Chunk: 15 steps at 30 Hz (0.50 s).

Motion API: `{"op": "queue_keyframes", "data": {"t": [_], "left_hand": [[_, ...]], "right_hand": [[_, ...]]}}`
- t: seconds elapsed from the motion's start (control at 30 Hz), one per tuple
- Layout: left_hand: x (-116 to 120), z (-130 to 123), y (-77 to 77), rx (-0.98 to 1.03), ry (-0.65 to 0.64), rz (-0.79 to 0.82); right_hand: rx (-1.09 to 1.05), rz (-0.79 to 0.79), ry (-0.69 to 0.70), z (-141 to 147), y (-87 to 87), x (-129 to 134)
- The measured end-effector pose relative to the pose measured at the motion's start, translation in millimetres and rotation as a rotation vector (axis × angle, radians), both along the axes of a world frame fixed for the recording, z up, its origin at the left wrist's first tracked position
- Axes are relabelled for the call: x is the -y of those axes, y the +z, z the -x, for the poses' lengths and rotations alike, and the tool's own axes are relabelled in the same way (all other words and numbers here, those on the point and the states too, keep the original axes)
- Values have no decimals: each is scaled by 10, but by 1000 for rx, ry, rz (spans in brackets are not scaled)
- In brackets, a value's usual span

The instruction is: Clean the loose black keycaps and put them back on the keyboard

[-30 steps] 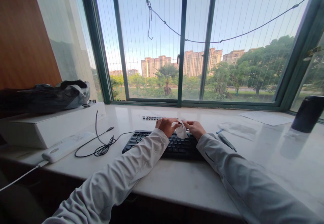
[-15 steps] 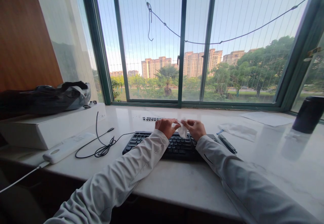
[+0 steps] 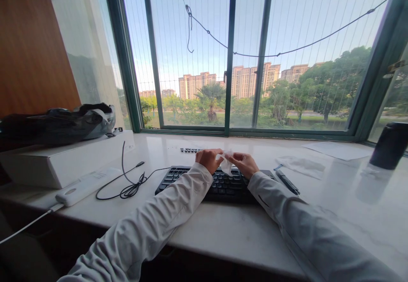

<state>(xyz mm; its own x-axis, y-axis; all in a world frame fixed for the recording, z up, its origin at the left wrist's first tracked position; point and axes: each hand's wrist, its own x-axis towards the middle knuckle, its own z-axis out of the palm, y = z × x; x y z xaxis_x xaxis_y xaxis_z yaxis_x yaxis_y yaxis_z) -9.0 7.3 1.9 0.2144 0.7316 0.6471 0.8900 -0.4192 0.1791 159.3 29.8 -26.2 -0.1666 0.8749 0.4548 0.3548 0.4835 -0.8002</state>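
Fingers (image 3: 222, 154) amid cable (image 3: 127, 186), pen (image 3: 287, 182)

Small white wipe (image 3: 226, 165) — crumpled, hanging limp just above the black keyboard (image 3: 191, 179) — centre of frame, slightly below middle.

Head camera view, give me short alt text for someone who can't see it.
Two hands, left hand and right hand, hold a small white wipe between them above a black keyboard on a pale counter. A large window behind shows trees and apartment blocks.
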Motion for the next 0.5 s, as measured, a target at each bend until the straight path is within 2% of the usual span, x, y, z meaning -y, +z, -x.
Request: {"op": "queue_keyframes", "data": {"t": [0.27, 0.5], "left_hand": [[-13, -15, -14, -26, -79, -7], [25, -29, 4, -14, -80, 12]], "right_hand": [[42, -32, -108, -25, -9, -19], [93, -59, -155, -29, -14, -4]]}}
